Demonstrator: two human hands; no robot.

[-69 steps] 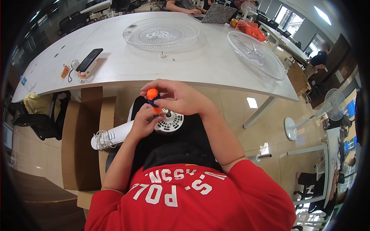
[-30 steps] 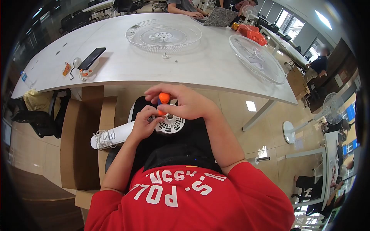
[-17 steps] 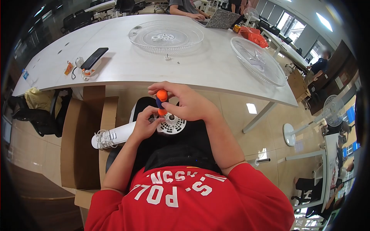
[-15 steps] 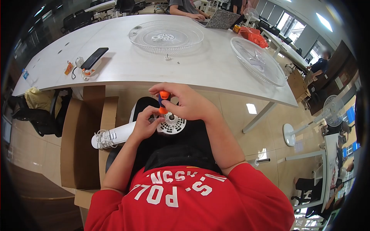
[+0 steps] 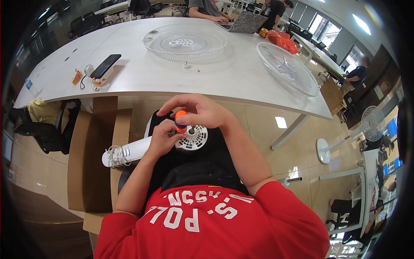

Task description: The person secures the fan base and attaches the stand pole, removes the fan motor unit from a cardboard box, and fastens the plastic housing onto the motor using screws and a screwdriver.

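Observation:
A screwdriver [image 5: 181,122] with an orange and dark blue handle stands roughly upright over the edge of a white slotted fan motor housing [image 5: 197,139] on my lap. My right hand [image 5: 202,113] holds the handle between thumb and fingers, with one finger stretched out past it. My left hand [image 5: 163,139] is closed at the left rim of the housing, its fingertips close under the handle. The screwdriver's tip is hidden by the fingers.
On the white table [image 5: 129,82] lie a round fan grille [image 5: 185,56], a second grille [image 5: 289,71], a small white part [image 5: 186,65] and a phone [image 5: 105,66]. A person types at a laptop [image 5: 248,22]. An open cardboard box [image 5: 88,172] stands at my left.
The screwdriver handle has tilted and shifted slightly down, and my right hand's fingers have moved left around it. My left hand stays almost in place at the housing.

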